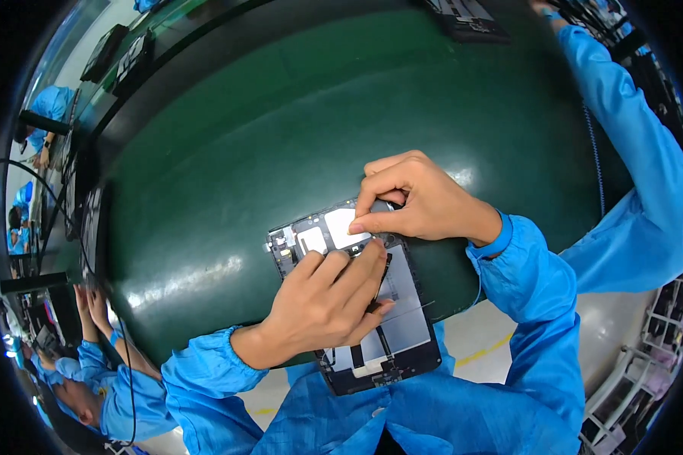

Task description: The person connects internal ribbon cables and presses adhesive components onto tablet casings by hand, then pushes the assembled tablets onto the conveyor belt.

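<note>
A dark green counter [228, 174] carries the opened tablet chassis [402, 345] at its near edge; another person's blue sleeve [637, 152] is extended along the right side; a second chassis [463, 19] lies at the far edge. The left hand [326, 303] is laid over the chassis middle, fingers [357, 262] curled narrow, tips pressed on it; the right hand [421, 201] is pinched narrow on a pale strip [341, 224] near the upper end.

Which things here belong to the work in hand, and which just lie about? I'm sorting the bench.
In hand:
- open tablet chassis
- left hand, pressing inside it
- right hand, fingertips on its upper part

Lying about:
- green mat
- dark device at the far edge
- dark trays, far left
</note>
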### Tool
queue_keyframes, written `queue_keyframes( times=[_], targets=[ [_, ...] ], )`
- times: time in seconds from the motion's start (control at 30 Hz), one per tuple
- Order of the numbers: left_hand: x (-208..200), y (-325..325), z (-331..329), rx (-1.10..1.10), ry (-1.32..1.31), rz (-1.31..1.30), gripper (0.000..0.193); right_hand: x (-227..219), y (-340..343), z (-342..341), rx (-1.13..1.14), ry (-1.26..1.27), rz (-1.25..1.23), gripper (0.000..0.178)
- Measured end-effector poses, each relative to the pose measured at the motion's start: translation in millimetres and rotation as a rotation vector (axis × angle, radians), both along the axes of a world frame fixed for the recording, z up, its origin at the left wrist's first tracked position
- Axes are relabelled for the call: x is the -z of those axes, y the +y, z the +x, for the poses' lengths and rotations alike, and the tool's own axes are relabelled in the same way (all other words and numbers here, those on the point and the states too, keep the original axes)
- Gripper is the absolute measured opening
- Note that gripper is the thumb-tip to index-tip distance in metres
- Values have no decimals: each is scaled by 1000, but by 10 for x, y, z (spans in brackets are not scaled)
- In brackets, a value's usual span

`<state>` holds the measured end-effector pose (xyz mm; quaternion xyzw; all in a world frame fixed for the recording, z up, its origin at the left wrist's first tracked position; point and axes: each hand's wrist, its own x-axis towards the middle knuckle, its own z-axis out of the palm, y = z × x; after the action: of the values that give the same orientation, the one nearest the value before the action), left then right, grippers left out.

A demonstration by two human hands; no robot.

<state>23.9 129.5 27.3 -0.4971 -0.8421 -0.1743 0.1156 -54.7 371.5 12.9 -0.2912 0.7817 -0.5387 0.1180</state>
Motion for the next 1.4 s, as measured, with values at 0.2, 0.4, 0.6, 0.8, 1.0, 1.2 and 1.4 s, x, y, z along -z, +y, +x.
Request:
queue_keyframes(
  times=[0.2, 0.4, 0.6, 0.8, 1.0, 1.2, 1.4],
  targets=[
    [-31, 17, -13, 14, -23, -11, 55, -60, 20, 14, 18, 27, -25, 15],
    [-54, 9, 3, -9, -69, 42, 59, -380, 215, 21, -88, -231, 251, 45],
    [-25, -28, 9, -4, -68, 45, 56, -384, 203, -6, -264, -573, 340, 79],
    [-14, -32, 12, 5, -63, 59, 62, -438, 179, -44, -267, -728, 335, 74],
    [-29, -36, 15, 4, -78, 56, 64, -423, 160, -34, -252, -762, 300, 72],
    [-20, -40, 28, 1, -66, 57, 64, -471, 91, -15, -212, -800, 261, 73],
    [15, -54, 39, -5, -58, 61, 64, -525, 26, 18, -169, -769, 215, 74]
  ],
)
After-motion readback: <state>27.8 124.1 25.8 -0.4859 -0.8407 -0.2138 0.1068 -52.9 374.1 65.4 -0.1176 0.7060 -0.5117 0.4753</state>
